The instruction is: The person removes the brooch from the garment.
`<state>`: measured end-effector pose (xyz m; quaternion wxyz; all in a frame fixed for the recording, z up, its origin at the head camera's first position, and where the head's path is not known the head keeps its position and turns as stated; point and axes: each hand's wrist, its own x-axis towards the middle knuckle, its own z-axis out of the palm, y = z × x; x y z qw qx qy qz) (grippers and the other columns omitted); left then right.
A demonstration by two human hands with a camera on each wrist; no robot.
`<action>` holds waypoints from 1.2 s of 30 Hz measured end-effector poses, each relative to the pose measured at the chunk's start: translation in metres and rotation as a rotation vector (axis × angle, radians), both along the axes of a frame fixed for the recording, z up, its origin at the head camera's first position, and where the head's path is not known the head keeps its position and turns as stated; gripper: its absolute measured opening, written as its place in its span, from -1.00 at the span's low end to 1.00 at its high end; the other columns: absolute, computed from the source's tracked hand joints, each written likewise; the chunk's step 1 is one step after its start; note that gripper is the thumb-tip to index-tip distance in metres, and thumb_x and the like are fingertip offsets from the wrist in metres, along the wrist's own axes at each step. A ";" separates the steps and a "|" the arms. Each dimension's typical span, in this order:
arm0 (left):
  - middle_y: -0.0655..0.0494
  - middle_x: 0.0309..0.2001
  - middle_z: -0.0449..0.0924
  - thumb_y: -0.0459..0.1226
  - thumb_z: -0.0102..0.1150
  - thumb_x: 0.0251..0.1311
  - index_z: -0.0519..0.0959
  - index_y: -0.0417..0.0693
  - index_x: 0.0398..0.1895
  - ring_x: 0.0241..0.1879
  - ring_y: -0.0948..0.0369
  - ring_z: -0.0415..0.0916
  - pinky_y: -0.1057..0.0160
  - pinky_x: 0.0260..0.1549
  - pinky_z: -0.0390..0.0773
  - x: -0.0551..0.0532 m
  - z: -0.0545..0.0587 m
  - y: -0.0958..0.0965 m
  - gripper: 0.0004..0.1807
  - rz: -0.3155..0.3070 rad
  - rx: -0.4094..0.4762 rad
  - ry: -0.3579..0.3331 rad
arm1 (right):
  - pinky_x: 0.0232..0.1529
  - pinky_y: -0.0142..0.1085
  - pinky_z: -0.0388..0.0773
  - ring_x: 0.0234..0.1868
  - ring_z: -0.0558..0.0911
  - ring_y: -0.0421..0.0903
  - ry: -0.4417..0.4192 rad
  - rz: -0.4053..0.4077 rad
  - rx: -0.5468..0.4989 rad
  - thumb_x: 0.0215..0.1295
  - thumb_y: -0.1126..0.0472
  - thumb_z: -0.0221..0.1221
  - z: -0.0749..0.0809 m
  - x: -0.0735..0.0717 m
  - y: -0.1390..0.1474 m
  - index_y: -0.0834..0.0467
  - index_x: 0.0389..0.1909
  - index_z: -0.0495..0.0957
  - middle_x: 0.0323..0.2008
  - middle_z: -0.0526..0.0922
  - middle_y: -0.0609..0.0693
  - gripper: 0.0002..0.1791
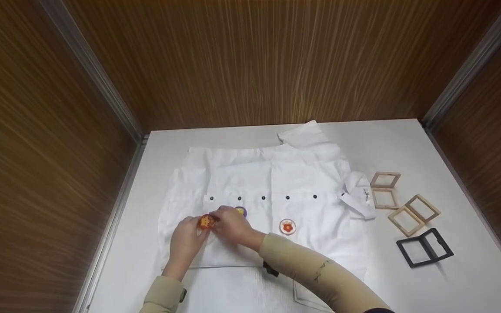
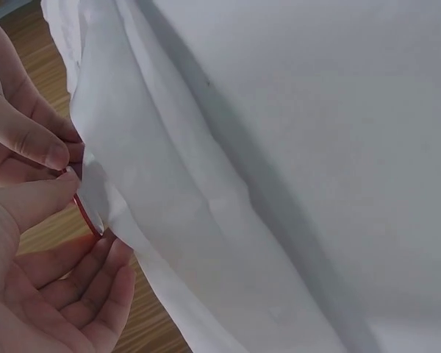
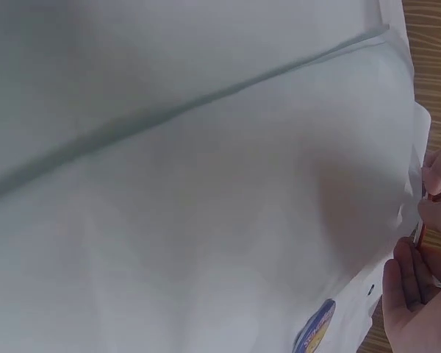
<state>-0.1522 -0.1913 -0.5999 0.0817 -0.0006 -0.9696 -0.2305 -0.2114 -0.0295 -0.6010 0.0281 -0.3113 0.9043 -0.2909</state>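
A white button-up shirt lies spread on the table with a row of dark buttons. Over its lower left part, my left hand and right hand pinch a round orange-red badge from either side. The red rim of that badge shows against the white cloth in the left wrist view, fingers and thumbs bent at its edge. Beside the right hand, a purple and yellow badge is partly covered. A white badge with a red flower sits on the shirt further right.
Two light wooden frames, one hinged open at the back and one nearer, stand to the shirt's right. A black hinged frame lies in front of them. Wood-patterned panels enclose the white table behind and at both sides.
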 end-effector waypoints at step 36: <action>-0.09 -0.16 0.76 -0.31 0.53 0.21 0.73 -0.27 0.02 -0.13 -0.01 0.73 0.00 -0.05 0.73 0.003 0.009 -0.004 -0.65 -0.091 0.015 0.047 | -0.04 -0.36 0.71 -0.11 0.78 -0.08 -0.143 0.038 -0.068 0.28 0.29 0.45 0.013 -0.008 0.012 0.20 0.07 0.78 -0.12 0.85 0.06 -0.66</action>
